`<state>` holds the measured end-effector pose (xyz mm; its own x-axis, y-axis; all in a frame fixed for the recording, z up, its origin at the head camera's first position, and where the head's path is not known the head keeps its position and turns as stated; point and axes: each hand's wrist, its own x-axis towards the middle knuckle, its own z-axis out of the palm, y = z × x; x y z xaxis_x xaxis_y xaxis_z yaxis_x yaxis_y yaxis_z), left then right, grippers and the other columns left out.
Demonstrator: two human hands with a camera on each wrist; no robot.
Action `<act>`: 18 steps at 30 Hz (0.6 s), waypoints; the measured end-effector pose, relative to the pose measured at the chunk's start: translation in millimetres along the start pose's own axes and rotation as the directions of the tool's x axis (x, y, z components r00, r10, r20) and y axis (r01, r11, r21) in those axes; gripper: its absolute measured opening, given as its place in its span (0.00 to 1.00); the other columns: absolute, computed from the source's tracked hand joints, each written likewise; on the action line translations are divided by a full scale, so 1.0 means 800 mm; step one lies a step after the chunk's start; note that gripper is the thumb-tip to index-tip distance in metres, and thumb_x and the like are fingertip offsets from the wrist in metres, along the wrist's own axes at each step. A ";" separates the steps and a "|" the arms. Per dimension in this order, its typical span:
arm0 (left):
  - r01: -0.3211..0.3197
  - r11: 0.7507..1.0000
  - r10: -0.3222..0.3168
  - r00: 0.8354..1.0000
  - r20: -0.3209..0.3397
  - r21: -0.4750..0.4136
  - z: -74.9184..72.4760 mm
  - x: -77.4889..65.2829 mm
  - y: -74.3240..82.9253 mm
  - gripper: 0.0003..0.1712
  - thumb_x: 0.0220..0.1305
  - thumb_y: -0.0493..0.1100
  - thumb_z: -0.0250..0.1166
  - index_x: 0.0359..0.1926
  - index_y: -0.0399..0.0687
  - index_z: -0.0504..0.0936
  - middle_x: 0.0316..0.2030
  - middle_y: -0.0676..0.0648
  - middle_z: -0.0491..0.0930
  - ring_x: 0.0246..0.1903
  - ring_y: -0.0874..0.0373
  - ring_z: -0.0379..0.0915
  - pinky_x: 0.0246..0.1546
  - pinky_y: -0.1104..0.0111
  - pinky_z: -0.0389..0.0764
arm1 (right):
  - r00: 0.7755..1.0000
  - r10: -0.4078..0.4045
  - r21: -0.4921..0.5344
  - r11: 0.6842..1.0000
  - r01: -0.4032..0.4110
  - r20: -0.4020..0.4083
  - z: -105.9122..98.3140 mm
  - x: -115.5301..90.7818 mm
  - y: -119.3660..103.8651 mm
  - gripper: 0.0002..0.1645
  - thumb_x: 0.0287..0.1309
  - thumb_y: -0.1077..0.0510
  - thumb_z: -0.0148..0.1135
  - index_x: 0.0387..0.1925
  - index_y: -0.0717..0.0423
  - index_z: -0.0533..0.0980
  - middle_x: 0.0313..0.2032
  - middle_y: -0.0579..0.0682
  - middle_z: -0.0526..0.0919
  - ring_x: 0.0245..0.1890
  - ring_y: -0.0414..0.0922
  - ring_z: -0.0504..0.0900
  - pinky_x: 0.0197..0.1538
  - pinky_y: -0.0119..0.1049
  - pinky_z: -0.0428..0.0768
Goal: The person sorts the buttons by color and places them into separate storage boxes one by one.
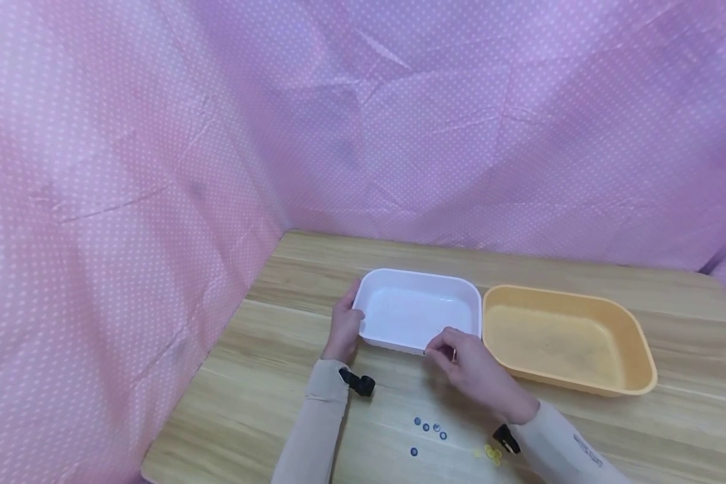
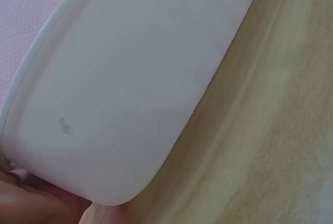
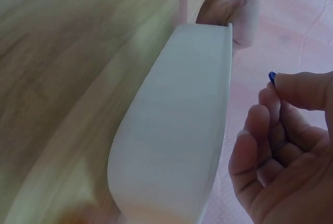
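Observation:
A white plastic tray (image 1: pixel 405 312) stands on the wooden table. My left hand (image 1: pixel 343 329) grips its left end, with the thumb over the rim and the fingers along the outer wall. Between thumb and forefinger, my right hand (image 1: pixel 474 370) pinches a small dark blue button (image 3: pixel 272 77). That hand is at the tray's near rim, towards the right corner. Several blue buttons (image 1: pixel 426 427) lie loose on the table in front of the tray. To their right is a small cluster of yellow buttons (image 1: pixel 490 452), close to the right wrist.
A larger yellow-orange tray (image 1: pixel 550 336) sits right beside the white one, at its right. The table (image 1: pixel 260 363) extends to the left and the front. Behind and at the left hangs pink dotted cloth (image 1: pixel 363 134). Each wrist wears a black camera strap (image 1: pixel 357 382).

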<state>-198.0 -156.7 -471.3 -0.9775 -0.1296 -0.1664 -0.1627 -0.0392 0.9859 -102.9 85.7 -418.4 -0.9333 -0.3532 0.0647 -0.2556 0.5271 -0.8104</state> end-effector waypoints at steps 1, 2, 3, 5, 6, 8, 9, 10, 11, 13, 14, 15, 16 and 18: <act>-0.001 1.000 0.001 1.000 0.001 -0.008 0.000 0.000 0.000 0.47 0.47 0.19 0.45 0.71 0.46 0.63 0.72 0.50 0.58 0.72 0.54 0.48 0.71 0.60 0.51 | 1.000 0.007 0.003 1.000 -0.007 -0.001 0.000 0.001 0.001 0.03 0.62 0.58 0.62 0.36 0.51 0.80 0.31 0.44 0.81 0.29 0.39 0.76 0.30 0.30 0.78; -0.002 1.000 0.002 1.000 0.002 -0.012 0.000 0.000 0.000 0.46 0.48 0.19 0.45 0.71 0.46 0.63 0.72 0.49 0.58 0.72 0.53 0.48 0.71 0.60 0.51 | 1.000 0.013 0.008 1.000 -0.012 -0.003 -0.001 0.003 0.001 0.03 0.62 0.58 0.62 0.36 0.51 0.80 0.31 0.45 0.81 0.29 0.40 0.76 0.30 0.30 0.78; 0.000 1.000 0.000 1.000 0.000 -0.015 0.000 0.000 0.000 0.45 0.49 0.19 0.46 0.71 0.45 0.63 0.72 0.49 0.58 0.72 0.53 0.47 0.71 0.59 0.50 | 1.000 0.017 0.010 1.000 -0.017 -0.008 -0.001 0.005 0.002 0.03 0.63 0.58 0.62 0.36 0.51 0.80 0.31 0.45 0.81 0.29 0.40 0.76 0.30 0.30 0.78; 0.001 1.000 -0.001 1.000 -0.004 -0.024 0.001 0.001 0.000 0.44 0.50 0.20 0.47 0.70 0.45 0.64 0.72 0.49 0.58 0.72 0.52 0.48 0.71 0.59 0.50 | 1.000 0.016 0.014 1.000 -0.016 -0.019 -0.003 0.008 0.003 0.03 0.63 0.57 0.62 0.36 0.50 0.81 0.31 0.45 0.81 0.29 0.41 0.75 0.29 0.31 0.78; -0.003 1.000 0.003 1.000 -0.007 -0.029 0.001 0.001 -0.001 0.43 0.51 0.20 0.47 0.70 0.45 0.64 0.72 0.48 0.59 0.72 0.52 0.48 0.71 0.59 0.51 | 1.000 0.016 0.015 1.000 -0.016 -0.024 -0.003 0.010 0.003 0.03 0.63 0.57 0.62 0.37 0.50 0.81 0.30 0.44 0.81 0.29 0.41 0.75 0.29 0.31 0.78; -0.005 0.999 0.004 1.000 -0.012 -0.041 0.001 0.001 -0.002 0.42 0.51 0.21 0.47 0.70 0.45 0.65 0.71 0.48 0.59 0.72 0.52 0.48 0.71 0.59 0.51 | 0.999 0.028 0.022 0.999 -0.027 -0.034 -0.004 0.013 0.005 0.03 0.63 0.56 0.62 0.37 0.49 0.81 0.30 0.43 0.80 0.30 0.41 0.75 0.29 0.31 0.77; -0.004 0.999 0.003 1.000 -0.016 -0.050 0.001 0.002 -0.002 0.41 0.52 0.21 0.48 0.70 0.45 0.66 0.71 0.48 0.60 0.71 0.52 0.49 0.71 0.59 0.52 | 0.999 0.029 0.022 0.999 -0.028 -0.041 -0.005 0.015 0.006 0.03 0.63 0.56 0.62 0.37 0.48 0.81 0.30 0.43 0.80 0.30 0.42 0.75 0.29 0.31 0.77; -0.004 0.998 0.003 1.000 -0.017 -0.061 0.001 0.002 -0.003 0.40 0.53 0.22 0.48 0.69 0.45 0.66 0.71 0.48 0.60 0.71 0.52 0.49 0.71 0.59 0.52 | 0.998 0.030 0.022 0.999 -0.029 -0.048 -0.005 0.017 0.007 0.03 0.63 0.56 0.62 0.37 0.48 0.81 0.30 0.42 0.80 0.29 0.42 0.74 0.29 0.31 0.77; -0.003 0.997 0.002 1.000 -0.019 -0.072 0.001 0.002 -0.004 0.39 0.54 0.23 0.48 0.69 0.45 0.67 0.71 0.48 0.61 0.71 0.53 0.50 0.71 0.59 0.53 | 0.998 0.029 0.022 0.999 -0.028 -0.053 -0.006 0.019 0.008 0.03 0.63 0.56 0.62 0.37 0.48 0.81 0.30 0.42 0.80 0.30 0.42 0.74 0.29 0.31 0.76; 0.004 0.996 -0.006 1.000 -0.020 -0.093 0.001 0.002 -0.004 0.37 0.56 0.25 0.49 0.69 0.45 0.67 0.70 0.49 0.61 0.71 0.53 0.50 0.71 0.60 0.53 | 0.998 0.029 0.018 0.999 -0.028 -0.064 -0.007 0.023 0.010 0.04 0.63 0.55 0.62 0.37 0.48 0.81 0.29 0.42 0.80 0.30 0.42 0.74 0.29 0.31 0.76; 0.006 0.995 -0.008 1.000 -0.021 -0.102 0.001 0.002 -0.004 0.36 0.57 0.25 0.49 0.69 0.45 0.67 0.70 0.48 0.61 0.71 0.53 0.50 0.71 0.59 0.54 | 0.997 0.030 0.019 0.999 -0.029 -0.066 -0.007 0.025 0.011 0.04 0.63 0.55 0.63 0.37 0.48 0.81 0.30 0.42 0.80 0.30 0.42 0.74 0.29 0.31 0.76; 0.012 0.994 -0.015 1.000 -0.023 -0.108 0.002 0.001 -0.003 0.35 0.58 0.26 0.50 0.69 0.45 0.67 0.70 0.49 0.62 0.71 0.53 0.50 0.71 0.60 0.54 | 0.997 0.031 0.021 0.999 -0.030 -0.069 -0.007 0.027 0.012 0.04 0.63 0.55 0.63 0.37 0.49 0.81 0.30 0.42 0.80 0.30 0.43 0.74 0.29 0.31 0.76; 0.013 0.994 -0.016 1.000 -0.022 -0.111 0.002 0.001 -0.003 0.35 0.58 0.27 0.49 0.69 0.44 0.67 0.70 0.48 0.61 0.71 0.53 0.50 0.71 0.59 0.54 | 0.997 0.032 0.023 0.999 -0.030 -0.069 -0.008 0.029 0.013 0.05 0.63 0.55 0.62 0.38 0.49 0.81 0.30 0.42 0.80 0.31 0.43 0.74 0.29 0.31 0.76; 0.010 0.995 -0.013 1.000 -0.024 -0.104 0.003 -0.001 -0.001 0.35 0.59 0.27 0.49 0.69 0.43 0.66 0.71 0.48 0.61 0.71 0.53 0.49 0.71 0.59 0.54 | 0.997 0.041 0.029 0.999 -0.039 -0.067 -0.009 0.032 0.013 0.05 0.63 0.55 0.62 0.38 0.49 0.81 0.30 0.42 0.80 0.31 0.43 0.74 0.30 0.31 0.76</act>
<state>-197.3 -153.9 -471.6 -0.9719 -0.1527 -0.1793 -0.1577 -0.1432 0.9770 -131.2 87.5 -421.2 -0.9578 -0.2787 0.0706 -0.2118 0.5177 -0.8289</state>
